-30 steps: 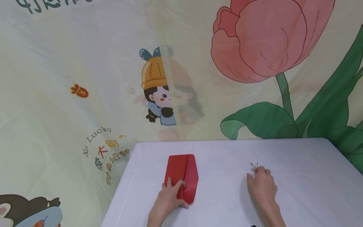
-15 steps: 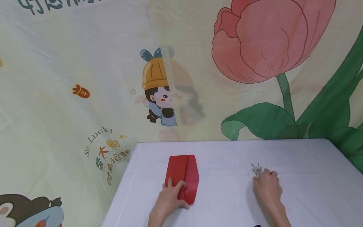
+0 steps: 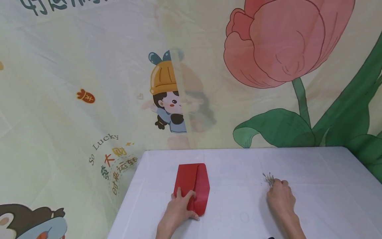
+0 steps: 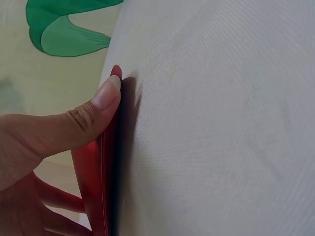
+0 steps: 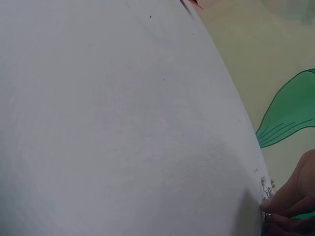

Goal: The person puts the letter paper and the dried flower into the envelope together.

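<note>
A red envelope (image 3: 186,176) lies on the white table with its flap spread out to the right. My left hand (image 3: 176,209) rests on its near part, fingers spread across the paper. In the left wrist view the thumb (image 4: 83,118) lies along the edge of the envelope (image 4: 91,169). Farther right, my right hand (image 3: 281,199) pinches a small bunch of dried flowers (image 3: 269,179), whose tips point up and to the left. The stems are mostly hidden by the hand. In the right wrist view, fingertips (image 5: 275,204) hold the flowers (image 5: 268,188) low at the right edge.
The white table (image 3: 232,192) reaches back to a printed cloth (image 3: 209,109) with a large tulip and cartoon figures. Tiny specks lie near the flowers. A small dark object (image 3: 271,237) shows at the bottom edge beside the right forearm.
My right hand has shifted a little right and nearer, then slightly back left, so more of the flower bunch shows. My left hand and the envelope have stayed in place.
</note>
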The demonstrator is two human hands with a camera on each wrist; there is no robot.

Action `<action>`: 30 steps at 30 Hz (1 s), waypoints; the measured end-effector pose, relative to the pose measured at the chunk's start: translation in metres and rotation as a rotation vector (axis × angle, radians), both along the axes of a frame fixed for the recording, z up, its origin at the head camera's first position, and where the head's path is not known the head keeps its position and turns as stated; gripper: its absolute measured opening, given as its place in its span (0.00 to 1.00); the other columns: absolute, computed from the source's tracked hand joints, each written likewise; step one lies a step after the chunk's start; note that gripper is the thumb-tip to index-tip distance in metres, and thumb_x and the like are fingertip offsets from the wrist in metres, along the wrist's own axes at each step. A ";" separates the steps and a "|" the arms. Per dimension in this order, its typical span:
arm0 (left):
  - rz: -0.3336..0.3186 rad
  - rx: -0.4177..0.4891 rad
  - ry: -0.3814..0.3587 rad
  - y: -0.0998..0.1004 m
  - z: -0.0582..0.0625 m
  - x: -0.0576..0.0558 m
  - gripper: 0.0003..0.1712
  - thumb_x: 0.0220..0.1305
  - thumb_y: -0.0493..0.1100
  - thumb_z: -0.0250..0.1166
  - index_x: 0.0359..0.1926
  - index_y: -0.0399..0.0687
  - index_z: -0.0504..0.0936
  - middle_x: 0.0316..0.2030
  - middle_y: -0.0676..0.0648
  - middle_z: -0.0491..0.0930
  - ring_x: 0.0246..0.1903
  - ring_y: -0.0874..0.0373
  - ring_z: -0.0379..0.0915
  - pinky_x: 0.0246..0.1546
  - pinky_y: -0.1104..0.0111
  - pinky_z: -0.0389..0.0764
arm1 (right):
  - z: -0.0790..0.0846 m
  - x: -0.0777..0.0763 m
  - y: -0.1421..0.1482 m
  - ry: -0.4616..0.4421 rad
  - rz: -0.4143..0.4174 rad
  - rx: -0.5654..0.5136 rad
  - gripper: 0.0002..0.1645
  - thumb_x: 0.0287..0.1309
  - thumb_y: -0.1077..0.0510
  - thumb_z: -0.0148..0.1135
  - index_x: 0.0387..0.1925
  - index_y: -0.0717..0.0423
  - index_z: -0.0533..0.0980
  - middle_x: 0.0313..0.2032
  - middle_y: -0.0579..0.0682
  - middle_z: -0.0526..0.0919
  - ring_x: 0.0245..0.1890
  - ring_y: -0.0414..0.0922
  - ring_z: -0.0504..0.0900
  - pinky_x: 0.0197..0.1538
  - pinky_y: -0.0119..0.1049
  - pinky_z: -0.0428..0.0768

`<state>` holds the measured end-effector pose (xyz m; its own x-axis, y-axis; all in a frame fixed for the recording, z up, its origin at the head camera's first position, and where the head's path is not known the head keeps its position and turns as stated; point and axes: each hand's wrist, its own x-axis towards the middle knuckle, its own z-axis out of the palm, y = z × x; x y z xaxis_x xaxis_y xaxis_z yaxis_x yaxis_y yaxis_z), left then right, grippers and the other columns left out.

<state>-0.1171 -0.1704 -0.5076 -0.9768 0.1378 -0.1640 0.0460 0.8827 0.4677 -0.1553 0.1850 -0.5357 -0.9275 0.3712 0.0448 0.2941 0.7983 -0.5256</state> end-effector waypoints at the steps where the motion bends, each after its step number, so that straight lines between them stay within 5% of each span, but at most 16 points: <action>1: -0.001 -0.001 0.000 0.000 0.000 0.000 0.39 0.40 0.54 0.87 0.54 0.60 0.77 0.67 0.23 0.64 0.59 0.21 0.64 0.42 0.40 0.85 | 0.000 0.000 0.000 0.002 0.001 0.004 0.20 0.59 0.75 0.57 0.53 0.82 0.74 0.43 0.77 0.75 0.36 0.66 0.81 0.28 0.53 0.82; 18: -0.015 -0.018 0.030 0.000 -0.004 0.000 0.39 0.40 0.55 0.86 0.54 0.60 0.77 0.66 0.23 0.65 0.58 0.22 0.65 0.43 0.41 0.85 | 0.005 0.003 0.003 -0.036 0.007 -0.076 0.17 0.61 0.73 0.55 0.51 0.78 0.76 0.43 0.73 0.81 0.37 0.64 0.84 0.28 0.47 0.80; 30: -0.014 0.024 0.013 -0.002 -0.005 0.000 0.38 0.41 0.54 0.86 0.54 0.61 0.77 0.68 0.21 0.63 0.59 0.15 0.62 0.45 0.37 0.82 | 0.011 0.007 -0.004 -0.069 0.070 -0.227 0.21 0.59 0.71 0.55 0.55 0.74 0.77 0.33 0.62 0.83 0.23 0.45 0.76 0.23 0.36 0.73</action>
<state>-0.1174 -0.1725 -0.5122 -0.9767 0.1555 -0.1477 0.0648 0.8706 0.4877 -0.1478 0.1806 -0.5245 -0.9493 0.2992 -0.0963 0.2833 0.6816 -0.6747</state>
